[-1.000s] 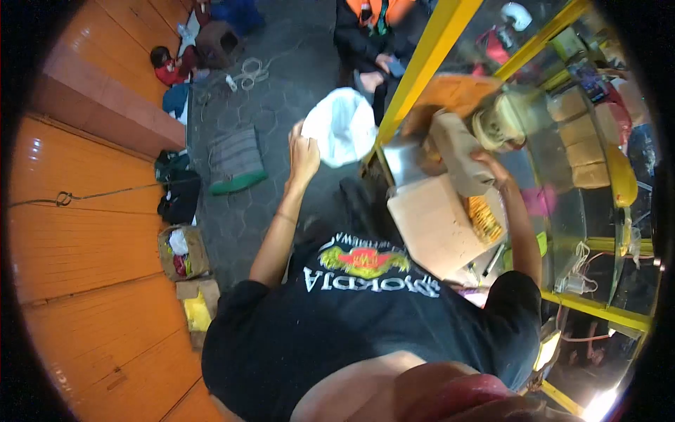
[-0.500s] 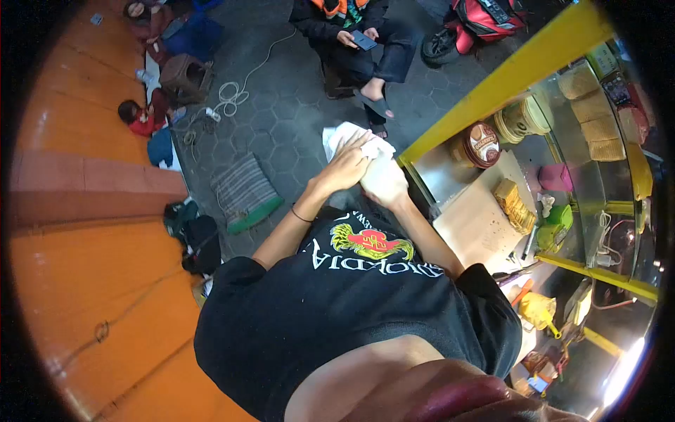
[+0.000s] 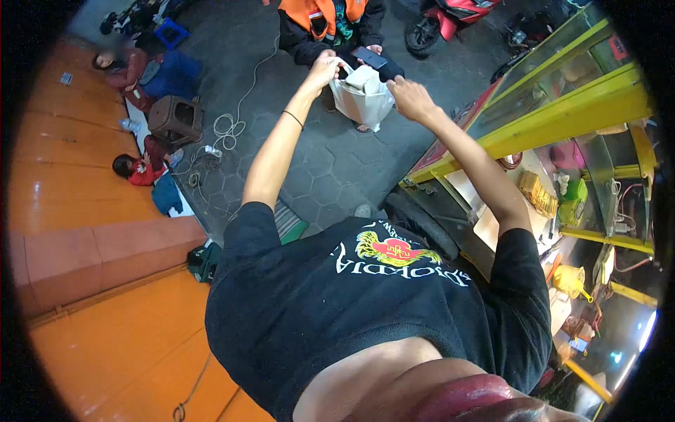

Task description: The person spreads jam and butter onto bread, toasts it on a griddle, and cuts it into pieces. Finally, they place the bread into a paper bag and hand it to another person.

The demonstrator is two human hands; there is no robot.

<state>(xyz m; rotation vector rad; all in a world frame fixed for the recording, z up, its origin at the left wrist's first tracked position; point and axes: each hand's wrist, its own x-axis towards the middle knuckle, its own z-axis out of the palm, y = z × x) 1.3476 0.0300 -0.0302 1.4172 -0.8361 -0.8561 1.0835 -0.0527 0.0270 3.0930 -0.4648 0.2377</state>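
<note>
A white plastic bag [image 3: 363,105] hangs between my hands, stretched out in front of me. A pale, folded-looking packet [image 3: 363,79] shows in its opening. My left hand [image 3: 324,71] is closed on the bag's left handle. My right hand [image 3: 413,98] is closed at the bag's right upper edge, its fingertips on the other handle. Right behind the bag, a seated person in an orange and black jacket [image 3: 309,17] holds a dark phone [image 3: 370,58].
To my right stands a yellow-framed glass stall [image 3: 555,116] with stacked bread-like slices [image 3: 538,195] and a green container [image 3: 574,204]. A coiled cable [image 3: 228,128] and a brown stool [image 3: 176,119] are on the left. Two people sit along the orange wall. A red motorbike [image 3: 450,24] stands ahead.
My hands have moved forward and apart, from bunching the white bag near my chest to holding it spread by its handles. The view has shifted, bringing the seated person closer behind the bag.
</note>
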